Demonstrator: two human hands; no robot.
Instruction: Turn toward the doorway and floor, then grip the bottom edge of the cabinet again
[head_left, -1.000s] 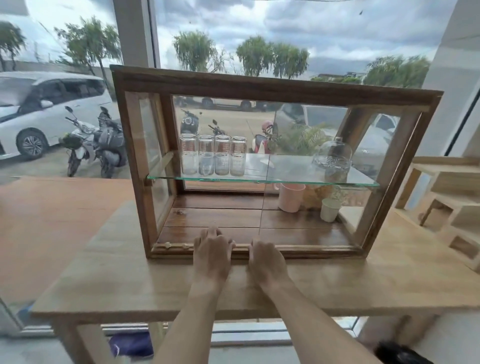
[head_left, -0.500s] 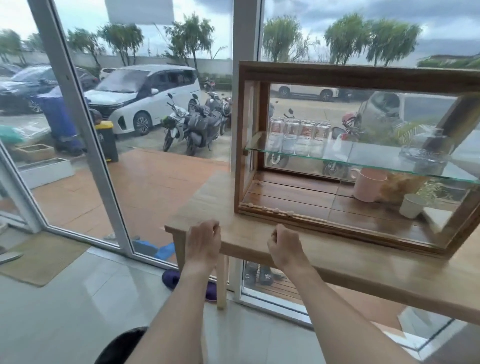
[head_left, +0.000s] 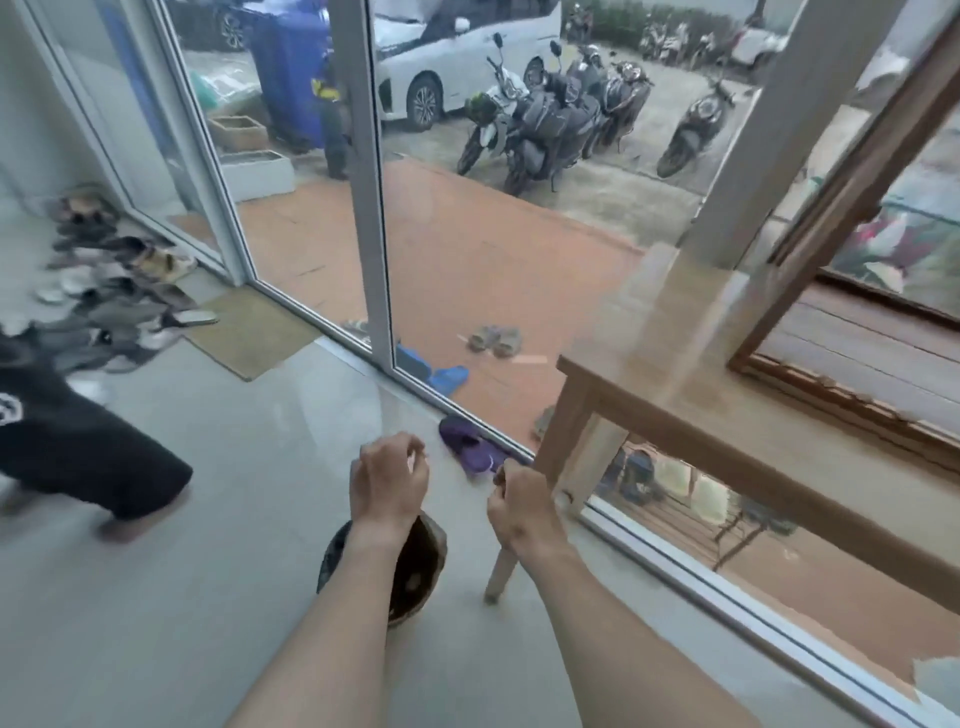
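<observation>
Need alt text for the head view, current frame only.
Two bare hands, left hand and right hand, hang loosely curled and hold nothing above a grey floor, beside a wooden table with a display cabinet. Glass doors show parked motorbikes.

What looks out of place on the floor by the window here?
A purple slipper lies alone against the window track, while the other shoes sit piled by the door mat. Both hands, left and right, hang loosely curled, holding nothing.
</observation>
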